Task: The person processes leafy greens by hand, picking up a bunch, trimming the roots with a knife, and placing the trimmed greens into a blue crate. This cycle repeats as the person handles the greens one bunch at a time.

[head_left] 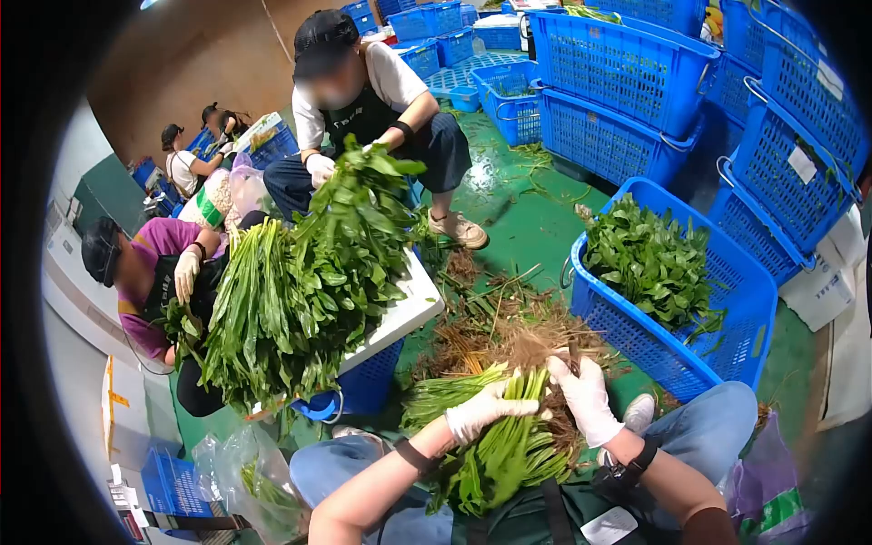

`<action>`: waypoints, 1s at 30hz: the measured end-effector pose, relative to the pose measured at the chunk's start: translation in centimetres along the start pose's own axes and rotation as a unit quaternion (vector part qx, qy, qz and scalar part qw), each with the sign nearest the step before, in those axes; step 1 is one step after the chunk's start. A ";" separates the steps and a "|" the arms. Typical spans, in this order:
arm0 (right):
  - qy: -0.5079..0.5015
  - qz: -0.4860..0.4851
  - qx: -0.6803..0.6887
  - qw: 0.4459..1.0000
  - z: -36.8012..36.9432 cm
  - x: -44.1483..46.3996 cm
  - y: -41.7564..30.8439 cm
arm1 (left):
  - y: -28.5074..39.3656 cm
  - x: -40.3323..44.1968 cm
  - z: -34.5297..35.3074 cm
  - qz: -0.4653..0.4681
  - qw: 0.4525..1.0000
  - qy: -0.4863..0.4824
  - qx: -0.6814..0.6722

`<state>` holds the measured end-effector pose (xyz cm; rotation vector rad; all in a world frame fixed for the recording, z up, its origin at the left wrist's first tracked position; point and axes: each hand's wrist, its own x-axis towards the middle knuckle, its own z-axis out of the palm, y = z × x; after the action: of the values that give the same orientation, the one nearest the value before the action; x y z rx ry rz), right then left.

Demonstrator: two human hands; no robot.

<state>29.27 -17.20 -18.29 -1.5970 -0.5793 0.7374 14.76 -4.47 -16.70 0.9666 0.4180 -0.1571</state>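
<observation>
Both my hands wear white gloves. My left hand (490, 411) is closed round the stems of a bunch of green leafy vegetables (500, 459), whose leaves hang toward my lap. At the root end, my right hand (586, 397) has its fingers closed at the brown roots; exactly what they grip is too small to tell. Loose roots and plant debris (490, 318) lie on the floor just beyond my hands. More green stems (436, 395) lie beside my left hand.
A blue crate (740, 309) with greens stands at the right, below stacked blue crates (627, 77). Leafy bunches (291, 300) cover a white foam lid (409, 304) on a blue crate at centre left. Two co-workers sit around it. Plastic bags (250, 472) lie lower left.
</observation>
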 end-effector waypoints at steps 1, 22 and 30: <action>0.006 0.003 -0.025 1.000 -0.1 0.2 0.3 | 0.3 -0.1 0.4 -0.028 0.996 0.009 -0.082; -0.035 -0.269 -0.326 0.905 -0.9 -0.6 -0.9 | 0.4 1.0 0.2 -0.033 0.982 0.011 -0.183; -0.034 -0.278 -0.333 0.900 -1.8 0.0 1.0 | 0.1 1.1 -0.2 -0.032 0.982 -0.016 -0.184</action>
<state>30.59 -18.51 -19.12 -1.8801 -1.3791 0.1509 15.72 -4.17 -17.22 0.5863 0.4312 -0.1458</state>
